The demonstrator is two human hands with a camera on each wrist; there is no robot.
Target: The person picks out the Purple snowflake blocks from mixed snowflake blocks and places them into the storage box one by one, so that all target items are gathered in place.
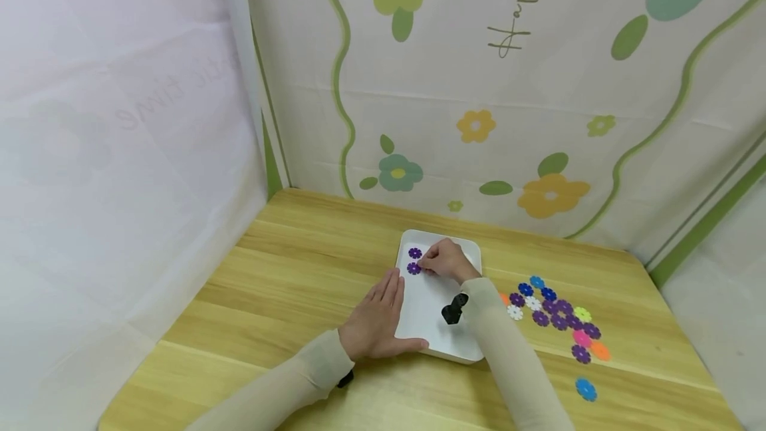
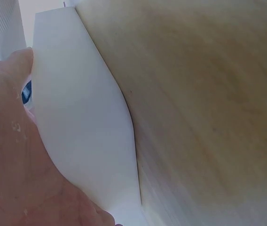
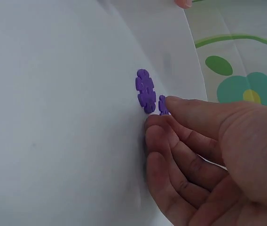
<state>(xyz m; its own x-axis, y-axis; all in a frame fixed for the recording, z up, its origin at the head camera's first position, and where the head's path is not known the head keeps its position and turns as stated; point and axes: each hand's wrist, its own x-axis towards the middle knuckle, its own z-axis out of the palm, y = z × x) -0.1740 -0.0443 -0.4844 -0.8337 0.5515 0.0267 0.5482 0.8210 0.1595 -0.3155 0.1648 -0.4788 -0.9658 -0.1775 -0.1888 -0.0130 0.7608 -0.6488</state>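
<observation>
Inside a white tray (image 1: 422, 311), two purple flower-shaped discs sit one above the other near the far left corner: the farther disc (image 1: 415, 253) and the nearer disc (image 1: 413, 269). My right hand (image 1: 445, 260) reaches into the tray with bent fingers, its fingertips right at the nearer disc's edge. In the right wrist view the thumb (image 3: 194, 110) partly hides one purple disc (image 3: 163, 105), while another disc (image 3: 145, 91) shows fully; I cannot tell whether the fingertips pinch one. My left hand (image 1: 374, 318) lies along the tray's left side, fingers straight, thumb across the near rim.
Right of the tray lies a loose spread of flower discs: several purple discs (image 1: 562, 311), a blue disc (image 1: 586, 389), a pink disc (image 1: 581, 338), an orange disc (image 1: 600, 350) and others. A patterned fabric wall (image 1: 431, 85) borders the wooden table (image 1: 311, 258) behind.
</observation>
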